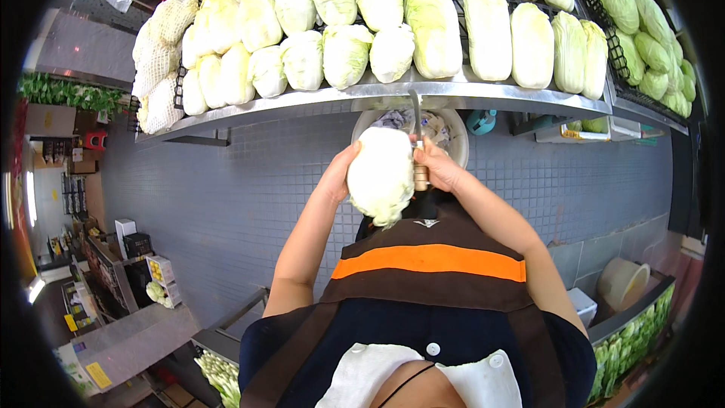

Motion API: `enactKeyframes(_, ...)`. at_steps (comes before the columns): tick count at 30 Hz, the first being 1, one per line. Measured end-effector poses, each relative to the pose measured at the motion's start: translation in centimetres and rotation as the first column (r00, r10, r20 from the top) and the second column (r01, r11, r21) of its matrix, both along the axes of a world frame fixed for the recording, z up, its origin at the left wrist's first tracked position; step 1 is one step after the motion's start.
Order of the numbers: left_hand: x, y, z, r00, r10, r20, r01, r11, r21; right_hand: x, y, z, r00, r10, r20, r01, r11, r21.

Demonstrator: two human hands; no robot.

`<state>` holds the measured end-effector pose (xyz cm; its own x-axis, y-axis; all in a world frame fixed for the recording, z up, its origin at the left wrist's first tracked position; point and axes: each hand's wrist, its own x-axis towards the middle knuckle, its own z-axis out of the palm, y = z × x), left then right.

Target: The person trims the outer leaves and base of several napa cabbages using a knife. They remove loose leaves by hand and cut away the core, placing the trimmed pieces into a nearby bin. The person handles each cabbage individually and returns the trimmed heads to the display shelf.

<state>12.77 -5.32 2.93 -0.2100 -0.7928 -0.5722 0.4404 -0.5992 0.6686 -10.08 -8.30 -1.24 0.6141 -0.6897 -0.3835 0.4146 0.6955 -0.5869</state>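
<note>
A pale napa cabbage [380, 173] is held up in front of my brown apron [425, 289], its leafy, ragged end pointing toward me. My left hand [341, 170] grips it along its left side. In my right hand [439, 164] is a knife [418, 116] with a wooden handle, its narrow blade pointing away from me, close by the cabbage's right side. Part of the right hand's fingers is hidden by the handle and the cabbage. Beneath both hands stands a white tub [460, 141] with crumpled scraps or wrappings inside, partly covered by the cabbage.
A metal-edged display counter [317, 101] carries rows of napa cabbages [434, 31]. Netted produce [161, 62] sits at its left end, and green cabbages [654, 56] fill a crate at the right. Under the counter are a teal bottle [481, 122] and a white box [572, 133]. Grey tiles [255, 192] cover the floor.
</note>
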Motion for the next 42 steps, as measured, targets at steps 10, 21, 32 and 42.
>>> enactKeyframes(10, -2.6, -1.8, 5.2, 0.992, -0.115, -0.047, 0.095, 0.943, -0.318, -2.4, 0.5, 0.6, 0.925, -0.227, 0.305, 0.202, 0.973, 0.112)
enactKeyframes(21, -10.1, 1.3, 9.3, 0.504, 0.530, 0.681, 0.541, 0.421, -0.728, -2.5, -1.1, 5.0, 0.805, -0.459, 0.376, 0.453, 0.885, 0.111)
enactKeyframes(32, -9.7, 1.7, 9.7, 0.678, 0.594, 0.434, 0.288, 0.328, -0.900, -1.9, -1.9, 5.1, 0.717, -0.521, 0.462, 0.441, 0.853, 0.277)
enactKeyframes(42, -5.8, -0.2, 7.4, 0.756, 0.418, -0.503, -0.572, 0.796, -0.197, -2.2, -1.9, 3.1, 0.773, -0.605, -0.191, 0.178, 0.496, -0.850)
